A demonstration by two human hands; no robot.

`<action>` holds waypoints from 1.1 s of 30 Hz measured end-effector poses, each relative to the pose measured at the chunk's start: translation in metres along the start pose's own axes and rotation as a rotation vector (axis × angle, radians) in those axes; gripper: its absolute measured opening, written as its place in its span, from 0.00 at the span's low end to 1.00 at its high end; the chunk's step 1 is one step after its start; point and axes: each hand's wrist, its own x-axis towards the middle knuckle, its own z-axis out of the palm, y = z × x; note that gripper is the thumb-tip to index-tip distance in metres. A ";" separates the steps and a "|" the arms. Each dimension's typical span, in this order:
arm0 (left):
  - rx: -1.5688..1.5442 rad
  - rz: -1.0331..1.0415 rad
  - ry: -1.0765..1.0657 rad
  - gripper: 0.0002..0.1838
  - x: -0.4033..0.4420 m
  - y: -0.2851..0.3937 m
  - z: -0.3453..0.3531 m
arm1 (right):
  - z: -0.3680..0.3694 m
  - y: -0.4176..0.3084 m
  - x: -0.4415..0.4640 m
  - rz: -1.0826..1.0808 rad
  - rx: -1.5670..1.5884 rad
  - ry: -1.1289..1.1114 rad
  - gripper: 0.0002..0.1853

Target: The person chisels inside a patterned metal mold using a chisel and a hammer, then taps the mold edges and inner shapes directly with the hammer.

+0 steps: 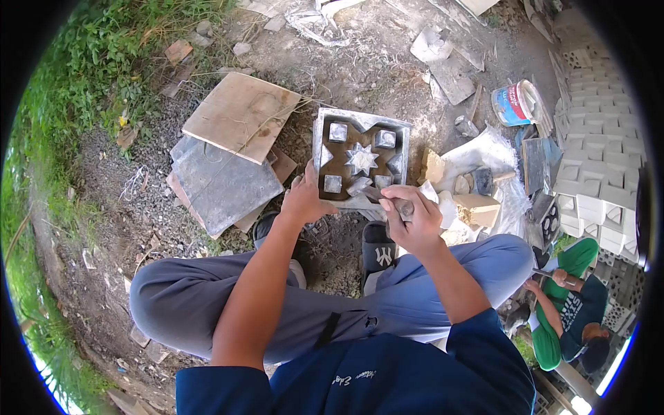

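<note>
A square grey metal mold point(397, 124) lies on the ground before me, with an eight-pointed star block point(362, 159) at its centre and square blocks near its corners. Brown material fills the gaps between the blocks. My left hand point(304, 199) grips the mold's near left corner, fingers along its side and thumb at the front edge. In my right hand point(413, 220) is a small trowel point(398, 207), its grip partly hidden by my fingers. The trowel's blade rests over the mold's near edge, between the two near square blocks.
Flat boards point(242, 114) and a grey slab point(225, 183) are stacked at left. To the right lie a plastic sheet point(487, 149), broken chunks point(477, 209) and a paint bucket point(515, 104). Pale blocks point(591, 166) are stacked far right. Another person point(577, 308) sits at lower right, holding a tool.
</note>
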 end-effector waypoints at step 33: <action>-0.023 0.034 0.032 0.76 0.003 -0.004 0.002 | -0.010 0.019 0.024 0.429 0.070 -0.034 0.06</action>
